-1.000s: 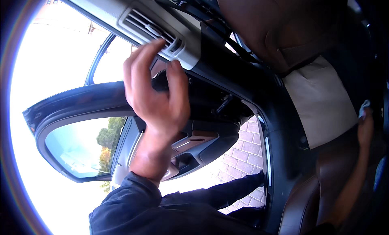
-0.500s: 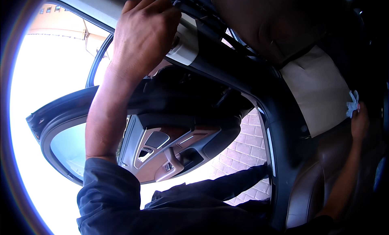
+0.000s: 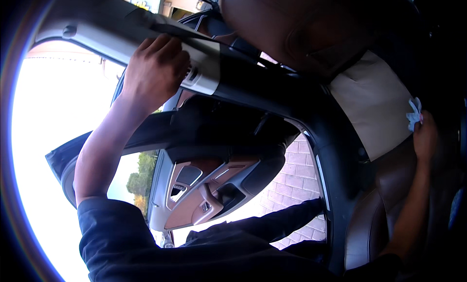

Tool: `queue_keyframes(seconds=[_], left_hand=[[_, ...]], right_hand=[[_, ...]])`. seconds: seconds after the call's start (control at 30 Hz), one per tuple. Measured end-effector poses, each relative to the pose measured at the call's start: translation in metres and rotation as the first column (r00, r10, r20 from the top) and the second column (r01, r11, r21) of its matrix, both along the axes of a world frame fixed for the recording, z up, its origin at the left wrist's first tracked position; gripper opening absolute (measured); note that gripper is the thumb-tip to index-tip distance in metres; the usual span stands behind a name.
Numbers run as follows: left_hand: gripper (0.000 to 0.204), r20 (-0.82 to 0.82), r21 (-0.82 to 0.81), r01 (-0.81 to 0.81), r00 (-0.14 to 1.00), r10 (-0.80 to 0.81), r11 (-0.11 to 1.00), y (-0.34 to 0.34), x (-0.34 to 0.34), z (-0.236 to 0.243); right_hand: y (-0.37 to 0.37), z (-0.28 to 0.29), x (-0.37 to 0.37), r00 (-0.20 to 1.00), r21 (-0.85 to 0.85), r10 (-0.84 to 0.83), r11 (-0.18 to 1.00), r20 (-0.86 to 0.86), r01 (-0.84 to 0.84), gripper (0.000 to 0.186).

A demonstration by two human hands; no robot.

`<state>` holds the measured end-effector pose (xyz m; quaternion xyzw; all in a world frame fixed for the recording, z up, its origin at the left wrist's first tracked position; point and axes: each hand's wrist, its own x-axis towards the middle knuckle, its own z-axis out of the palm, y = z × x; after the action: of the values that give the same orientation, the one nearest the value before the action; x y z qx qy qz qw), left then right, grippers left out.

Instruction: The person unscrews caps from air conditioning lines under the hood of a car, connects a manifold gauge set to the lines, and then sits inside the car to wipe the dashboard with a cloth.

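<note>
At the pale grey pillar trim (image 3: 208, 63) of the car's open doorway, my left hand (image 3: 158, 68) is closed with its fingers curled. The fingertips are turned away, and whatever they grip is hidden. Far to the right, my right hand (image 3: 426, 136) pinches a crumpled, pale bluish-white cloth (image 3: 414, 114). This cloth is held at the right edge of a beige sheet (image 3: 372, 104) on the dark car floor, between the brown seats.
An open car door (image 3: 209, 184) with brown and black trim is on the left. Brown leather seats (image 3: 360, 233) lie at lower right and in the upper middle (image 3: 292, 24). Brick paving (image 3: 299, 180) shows beyond the dark sill.
My left hand has come down and to the left in view, off the upper edge, staying closed. The view has shifted, and more of the pillar shows. My right hand keeps the cloth.
</note>
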<state>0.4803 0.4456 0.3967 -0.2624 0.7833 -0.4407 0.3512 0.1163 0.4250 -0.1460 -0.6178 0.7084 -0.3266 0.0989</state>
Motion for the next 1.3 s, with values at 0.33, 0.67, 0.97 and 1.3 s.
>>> queue_keyframes(seconds=[0.33,0.67,0.97,1.3], left_hand=[[0.011,-0.158,0.043,-0.001,0.987,0.008,0.999,0.001,-0.011,-0.021],[0.008,-0.279,0.068,0.014,0.96,0.005,0.998,-0.009,-0.032,-0.051],[0.022,-0.52,0.559,-0.564,0.332,0.787,0.607,0.181,-0.019,-0.125],[0.047,-0.335,0.857,-0.507,-0.419,0.844,0.088,0.477,0.214,-0.271]], right_hand=[[0.004,0.033,0.008,0.998,0.002,-0.018,1.0,0.057,0.017,0.023],[0.004,0.018,0.001,0.994,-0.064,0.025,0.998,0.102,-0.019,0.023],[0.005,0.017,0.001,0.993,-0.152,-0.037,0.987,0.111,0.054,0.021],[0.059,0.056,0.094,0.955,-0.165,-0.194,0.958,0.225,0.234,0.022]])
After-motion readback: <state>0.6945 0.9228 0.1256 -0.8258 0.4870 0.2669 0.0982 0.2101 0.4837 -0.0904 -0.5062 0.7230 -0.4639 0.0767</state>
